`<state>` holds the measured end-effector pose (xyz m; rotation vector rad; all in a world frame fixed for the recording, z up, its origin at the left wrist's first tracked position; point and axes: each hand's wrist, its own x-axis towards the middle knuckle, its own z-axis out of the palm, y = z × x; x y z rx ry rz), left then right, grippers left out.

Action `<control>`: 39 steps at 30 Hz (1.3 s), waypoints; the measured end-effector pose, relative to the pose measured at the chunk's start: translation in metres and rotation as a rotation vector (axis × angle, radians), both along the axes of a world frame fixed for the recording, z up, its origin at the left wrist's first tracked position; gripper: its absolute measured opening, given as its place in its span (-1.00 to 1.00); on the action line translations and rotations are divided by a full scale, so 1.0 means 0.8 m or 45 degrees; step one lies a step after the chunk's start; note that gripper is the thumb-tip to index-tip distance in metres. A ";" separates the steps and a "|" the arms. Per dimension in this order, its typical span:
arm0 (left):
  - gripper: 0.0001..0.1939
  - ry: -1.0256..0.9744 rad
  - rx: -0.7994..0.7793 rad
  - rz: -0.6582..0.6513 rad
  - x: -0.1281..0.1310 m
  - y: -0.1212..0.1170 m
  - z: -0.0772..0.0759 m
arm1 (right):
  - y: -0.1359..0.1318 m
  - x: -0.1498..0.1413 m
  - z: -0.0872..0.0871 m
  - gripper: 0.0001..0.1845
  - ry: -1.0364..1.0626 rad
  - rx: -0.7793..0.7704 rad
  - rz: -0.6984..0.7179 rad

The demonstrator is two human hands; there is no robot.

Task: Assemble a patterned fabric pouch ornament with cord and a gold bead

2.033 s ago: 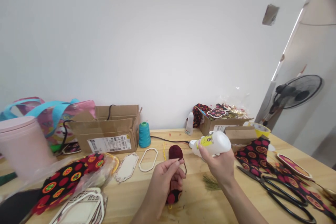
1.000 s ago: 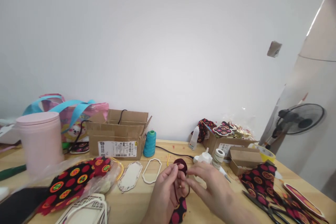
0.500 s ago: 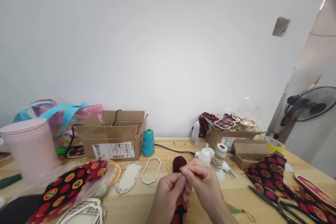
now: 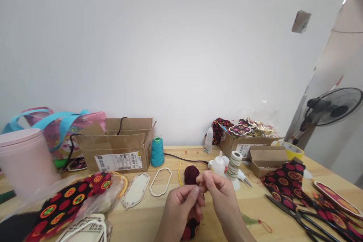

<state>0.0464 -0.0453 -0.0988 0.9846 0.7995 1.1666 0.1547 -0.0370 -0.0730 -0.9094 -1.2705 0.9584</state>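
My left hand (image 4: 181, 206) is closed in a pinch, with a strand of dark red yarn running from its fingers. Its fingertips meet those of my right hand (image 4: 221, 196), which is pinched too; what lies between the right fingertips is too small to make out. Just behind them sits a dark red yarn ball (image 4: 191, 175). Under my left hand shows a dark patterned fabric piece (image 4: 190, 229), mostly covered. A white glue bottle (image 4: 218, 165) stands upright behind my right hand, beside a stack of ribbon rolls (image 4: 234, 164).
Left lie wooden frames (image 4: 153, 193), patterned fabric (image 4: 69, 200) in plastic and a cardboard box (image 4: 115, 147). A teal thread cone (image 4: 157, 152) stands behind. Black scissors (image 4: 297, 215), more fabric (image 4: 286, 179) and a filled box (image 4: 241, 147) are right. A green tassel (image 4: 250, 219) lies near my right wrist.
My right hand set the glue bottle down upright, then came over to meet my left fingertips in a pinch. My left hand kept its grip. The camera view shifted slightly.
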 end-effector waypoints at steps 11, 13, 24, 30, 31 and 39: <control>-0.70 -0.006 0.021 -0.048 0.000 -0.001 -0.002 | -0.010 -0.005 0.000 -0.76 -0.101 0.017 0.179; -0.68 0.070 0.038 -0.052 0.001 -0.002 0.000 | -0.010 -0.007 -0.003 -0.77 0.010 -0.058 0.180; -0.65 0.180 0.107 -0.145 0.001 -0.006 0.001 | 0.000 -0.005 -0.012 -0.74 0.446 -0.212 0.285; -0.76 -0.218 -0.087 -0.025 0.000 -0.003 0.002 | 0.004 0.008 -0.008 -0.52 0.632 -0.242 0.335; -0.76 -0.265 -0.108 -0.006 0.000 -0.003 0.004 | 0.003 0.008 -0.007 -0.50 0.546 -0.232 0.330; -0.75 -0.291 -0.005 -0.114 -0.001 -0.004 0.001 | -0.007 -0.004 -0.010 -0.67 0.031 -0.252 0.383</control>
